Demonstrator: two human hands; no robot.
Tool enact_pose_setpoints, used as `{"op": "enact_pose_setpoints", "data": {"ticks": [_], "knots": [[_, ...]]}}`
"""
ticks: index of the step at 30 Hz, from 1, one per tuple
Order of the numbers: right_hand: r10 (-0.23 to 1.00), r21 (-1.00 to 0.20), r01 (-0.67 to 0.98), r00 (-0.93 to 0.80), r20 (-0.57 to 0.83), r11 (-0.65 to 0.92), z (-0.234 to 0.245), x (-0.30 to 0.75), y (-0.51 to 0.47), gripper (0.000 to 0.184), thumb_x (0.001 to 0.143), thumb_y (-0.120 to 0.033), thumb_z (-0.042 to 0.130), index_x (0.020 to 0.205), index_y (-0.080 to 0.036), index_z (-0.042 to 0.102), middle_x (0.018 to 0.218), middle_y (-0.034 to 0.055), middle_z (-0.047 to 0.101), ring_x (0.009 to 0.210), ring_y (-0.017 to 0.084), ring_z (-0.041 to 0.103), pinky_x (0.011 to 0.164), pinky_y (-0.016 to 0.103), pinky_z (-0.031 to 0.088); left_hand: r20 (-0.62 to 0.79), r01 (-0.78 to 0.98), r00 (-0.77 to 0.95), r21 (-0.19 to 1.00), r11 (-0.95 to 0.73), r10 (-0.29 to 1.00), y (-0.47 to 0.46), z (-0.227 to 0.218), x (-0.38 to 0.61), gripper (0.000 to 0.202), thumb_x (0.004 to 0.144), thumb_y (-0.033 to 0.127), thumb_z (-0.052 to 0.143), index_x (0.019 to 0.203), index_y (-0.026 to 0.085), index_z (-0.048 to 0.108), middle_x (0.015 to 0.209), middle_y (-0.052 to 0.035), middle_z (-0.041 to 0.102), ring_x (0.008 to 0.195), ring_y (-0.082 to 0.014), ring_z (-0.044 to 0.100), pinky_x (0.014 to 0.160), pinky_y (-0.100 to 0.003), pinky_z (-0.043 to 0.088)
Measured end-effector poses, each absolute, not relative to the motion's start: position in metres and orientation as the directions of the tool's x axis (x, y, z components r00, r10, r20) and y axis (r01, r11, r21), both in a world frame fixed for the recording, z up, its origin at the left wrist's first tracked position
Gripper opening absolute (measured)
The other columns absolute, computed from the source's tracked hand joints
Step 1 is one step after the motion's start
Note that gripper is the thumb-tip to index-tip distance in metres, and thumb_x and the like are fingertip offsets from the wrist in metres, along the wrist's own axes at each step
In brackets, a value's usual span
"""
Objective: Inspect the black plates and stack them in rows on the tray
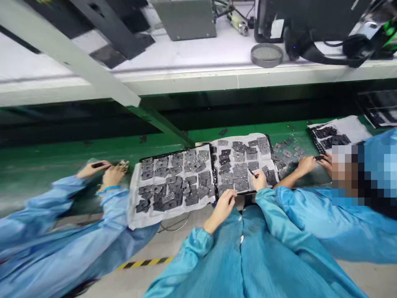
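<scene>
The right hand (259,181) pinches a thin dark piece (251,171) between thumb and fingers, closed on it with no clear gap. The piece juts from the fingertips over the near side of the right tray (264,157), perhaps one of the flat parts (240,177) seen edge-on. The left hand (222,209) is at that tray's near edge, fingers loosely curled; whether it grips anything I cannot tell.

The parts lie in rough groups across the right tray's white lining, ahead of both hands, and the left tray (134,209) beside it is similarly filled. Much seems laid out, while loose parts (287,154) on the green bench (46,159) beyond the right hand look unsorted; how many have been handled does not show. Co-workers' hands work on either side.
</scene>
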State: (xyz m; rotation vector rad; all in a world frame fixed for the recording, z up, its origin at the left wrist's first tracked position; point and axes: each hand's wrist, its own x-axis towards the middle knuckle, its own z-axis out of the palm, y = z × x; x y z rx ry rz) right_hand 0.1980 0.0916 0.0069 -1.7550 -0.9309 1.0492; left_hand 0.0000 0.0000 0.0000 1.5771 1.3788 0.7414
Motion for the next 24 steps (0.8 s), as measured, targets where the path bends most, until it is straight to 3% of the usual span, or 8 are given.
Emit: {"op": "enact_pose_setpoints", "data": {"ticks": [3,5,7,9,11,14,19,24], "knots": [[0.937,-0.948,0.103,0.216,-0.274,-0.301,0.029,0.19,0.075,0.022,0.071,-0.036,0.068,0.077,-0.017,0.06,0.071,0.0017,0.065,0.071,0.017,0.061,0.07,0.03,0.05,-0.209,0.267,0.03,0.944,0.194,0.977,0.027,0.034,0.004,0.029,0.082,0.022,0.056,0.11,0.016,0.062,0.107,-0.0098,0.066,0.088,-0.0174,0.062,0.083,-0.034,0.05],[0.959,-0.966,0.022,0.128,-0.254,-0.258,0.051,0.185,0.065,0.026,0.078,-0.04,0.066,0.09,-0.018,0.061,0.075,0.001,0.067,0.065,0.015,0.061,0.059,0.026,0.05,-0.285,0.069,0.049,0.957,0.281,0.957,0.045,0.061,0.01,0.041,0.08,0.027,0.062,0.12,0.017,0.058,0.113,-0.0104,0.066,0.074,-0.0131,0.062,0.07,-0.029,0.052],[0.97,-0.974,-0.073,0.1,-0.22,-0.213,0.077,0.179,0.057,0.027,0.083,-0.042,0.065,0.097,-0.019,0.059,0.075,-0.0002,0.067,0.054,0.013,0.059,0.049,0.024,0.047,-0.34,-0.044,0.141,0.936,0.349,0.93,0.058,0.091,0.019,0.039,0.081,0.034,0.065,0.116,0.016,0.063,0.101,-0.0084,0.069,0.057,-0.0098,0.059,0.056,-0.025,0.05],[0.966,-0.974,-0.142,0.167,-0.199,-0.176,0.1,0.174,0.052,0.027,0.084,-0.042,0.066,0.096,-0.02,0.057,0.076,-0.0005,0.067,0.048,0.011,0.057,0.046,0.024,0.048,-0.354,-0.087,0.112,0.927,0.364,0.929,0.065,0.116,0.03,0.033,0.081,0.039,0.066,0.102,0.014,0.068,0.08,-0.0042,0.068,0.047,-0.0075,0.053,0.047,-0.022,0.045],[0.949,-0.969,-0.198,0.244,-0.197,-0.15,0.116,0.169,0.05,0.028,0.084,-0.042,0.067,0.095,-0.02,0.053,0.078,0.0003,0.068,0.048,0.012,0.06,0.049,0.025,0.051,-0.334,-0.113,0.032,0.935,0.335,0.942,0.066,0.134,0.041,0.029,0.081,0.039,0.067,0.094,0.013,0.07,0.071,-0.0014,0.064,0.044,-0.006,0.049,0.044,-0.02,0.042],[0.928,-0.959,-0.252,0.311,-0.205,-0.127,0.125,0.165,0.05,0.031,0.084,-0.042,0.068,0.097,-0.021,0.049,0.082,0.0015,0.069,0.054,0.013,0.064,0.054,0.026,0.053,-0.3,-0.127,-0.021,0.947,0.296,0.954,0.065,0.146,0.053,0.025,0.078,0.034,0.069,0.093,0.014,0.07,0.072,-0.0002,0.064,0.044,-0.0045,0.046,0.043,-0.018,0.039],[0.94,-0.987,-0.142,0.32,-0.123,-0.081,0.122,0.169,0.053,0.028,0.086,-0.04,0.064,0.102,-0.018,0.057,0.094,0.0056,0.069,0.08,0.016,0.067,0.071,0.028,0.053,-0.302,-0.139,-0.042,0.946,0.294,0.952,0.067,0.148,0.058,0.018,0.076,0.028,0.068,0.085,0.012,0.071,0.078,-0.0015,0.065,0.045,-0.0029,0.042,0.041,-0.016,0.034],[0.951,-0.999,-0.022,0.307,-0.035,-0.03,0.118,0.172,0.059,0.031,0.089,-0.039,0.06,0.108,-0.016,0.065,0.095,0.0069,0.068,0.072,0.014,0.061,0.06,0.025,0.049,-0.313,-0.167,-0.081,0.94,0.296,0.946,0.067,0.152,0.052,0.021,0.074,0.029,0.071,0.087,0.012,0.073,0.077,-0.0033,0.067,0.049,-0.004,0.044,0.043,-0.016,0.031]]}}
